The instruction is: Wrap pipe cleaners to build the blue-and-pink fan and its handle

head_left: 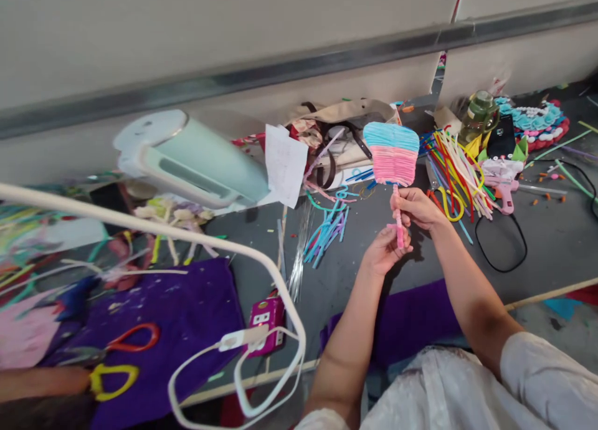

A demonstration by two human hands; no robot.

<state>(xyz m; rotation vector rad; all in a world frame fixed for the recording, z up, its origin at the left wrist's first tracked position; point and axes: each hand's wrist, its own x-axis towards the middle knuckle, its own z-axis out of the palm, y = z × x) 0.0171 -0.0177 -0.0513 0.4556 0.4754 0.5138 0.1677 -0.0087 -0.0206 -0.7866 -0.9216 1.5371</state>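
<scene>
A small hand fan made of pipe cleaners (392, 154), blue across the top and pink below, is held upright over the table. My left hand (387, 248) pinches the lower end of its pink handle. Higher on the same handle, just under the fan's head, my right hand (415, 207) has its fingers closed round the stem. To the right of my right hand lies a bundle of coloured pipe cleaners (460, 174) with yellow-handled scissors (451, 204). Short blue and purple pipe cleaner pieces (326, 237) lie left of my hands.
A pink glue gun (503, 186) and a green jar (479, 115) stand at right. A pale green pitcher-like appliance (200, 159) leans at left by a white paper (286, 165). A white cable loops over a purple power strip (266, 321). Another person's arm (44, 385) is near red-and-yellow scissors (135, 338).
</scene>
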